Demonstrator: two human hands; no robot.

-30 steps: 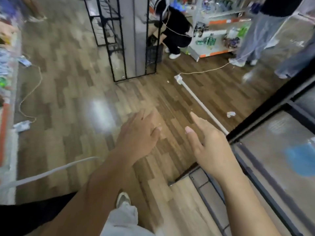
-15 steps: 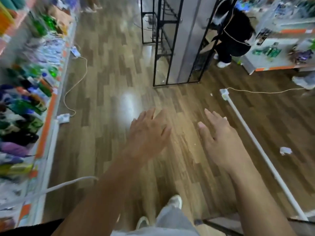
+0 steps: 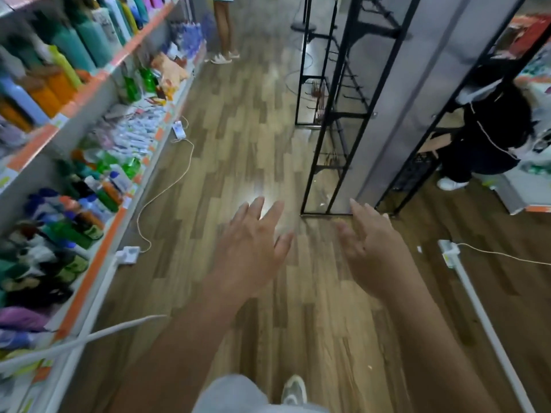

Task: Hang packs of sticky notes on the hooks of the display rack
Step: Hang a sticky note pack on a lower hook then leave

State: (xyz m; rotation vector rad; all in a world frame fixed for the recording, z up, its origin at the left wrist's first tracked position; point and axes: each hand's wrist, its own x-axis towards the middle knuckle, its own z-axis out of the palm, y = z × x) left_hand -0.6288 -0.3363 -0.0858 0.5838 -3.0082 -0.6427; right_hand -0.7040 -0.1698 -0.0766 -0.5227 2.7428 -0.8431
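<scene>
Heading for the rack, both hands empty

L hand (image 3: pixel 250 248) & R hand (image 3: pixel 369 251) stretched fwd, fingers spread wide, nothing held in either. Under them: wood floor (image 3: pixel 268 162). Just past the R fingertips stands the foot of the black display rack (image 3: pixel 334 120); its hooks (image 3: pixel 353 84) run on farther ahead, mostly bare. Off the L hand's outer side, a goods shelf (image 3: pixel 98 80). No sticky-note packs that I can pick out. Prob. fetch step: next, locate packs, pinch one by its top.

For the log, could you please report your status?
Left hand open, right hand open, both empty. No sticky-note packs in view. Display rack ahead right; cord on floor left.
</scene>
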